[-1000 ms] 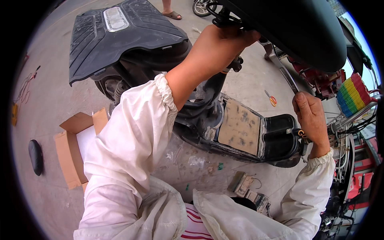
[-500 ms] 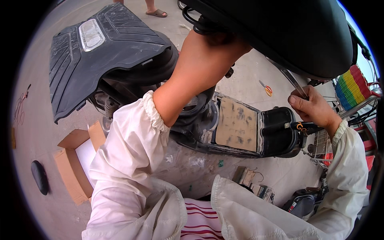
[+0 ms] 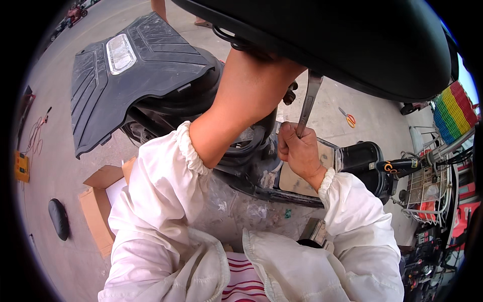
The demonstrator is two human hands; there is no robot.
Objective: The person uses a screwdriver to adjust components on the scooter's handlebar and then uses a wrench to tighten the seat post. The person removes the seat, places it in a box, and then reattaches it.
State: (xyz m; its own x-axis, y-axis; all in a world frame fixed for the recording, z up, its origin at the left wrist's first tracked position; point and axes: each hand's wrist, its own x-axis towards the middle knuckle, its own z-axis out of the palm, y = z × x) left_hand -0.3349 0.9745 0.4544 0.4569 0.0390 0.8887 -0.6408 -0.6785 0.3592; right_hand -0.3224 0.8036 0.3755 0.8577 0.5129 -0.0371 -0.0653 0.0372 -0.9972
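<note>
A large black padded seat-like part [image 3: 362, 45] fills the upper right, close in front of me. My left hand [image 3: 271, 61] reaches up beneath its edge; its fingers are hidden there, beside some black cable. My right hand [image 3: 301, 151] is closed around a metal wrench [image 3: 308, 103], whose upper end runs up under the same part. Below lies a dusty scooter body [image 3: 246, 173] with a tan footboard mat [image 3: 294, 183], partly covered by my right hand. A wide black ribbed panel [image 3: 166, 80] with a pale rectangular plate stands at the left.
An open cardboard box [image 3: 95, 216] and a small black pad [image 3: 59, 219] lie on the floor at left. Orange-handled scissors [image 3: 350, 120] lie beyond the scooter. A wire basket [image 3: 427, 194] and a rainbow-striped woven basket [image 3: 455, 113] are at right. A person's leg [image 3: 159, 9] shows at the top.
My right hand has swung left with the wrench, which now stands nearly upright, closer to my left hand. My left hand stays beneath the seat-like part. The view has shifted slightly.
</note>
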